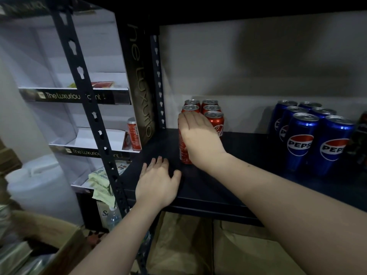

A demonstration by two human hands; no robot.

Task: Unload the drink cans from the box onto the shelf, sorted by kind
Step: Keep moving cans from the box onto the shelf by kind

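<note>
A dark metal shelf [208, 187] carries two groups of cans. Several red cola cans [214, 118] stand in two rows at the back left. My right hand [198, 139] is wrapped from above around one more red cola can [183, 151], which stands upright on the shelf at the front of the left row. My left hand [158, 183] lies flat on the shelf's front left part, fingers spread, holding nothing. Several blue Pepsi cans [301, 139] stand grouped on the right. A brown cardboard box [65, 249] shows at the bottom left, its contents blurred.
A black upright post [89, 108] of the shelf frame rises at the left. Behind it stands a white display rack [83, 94] with a lone red can [134, 133] and green packets [101, 185]. Brown paper bags [198, 245] sit under the shelf. A dark object [361, 143] is right of the Pepsi cans.
</note>
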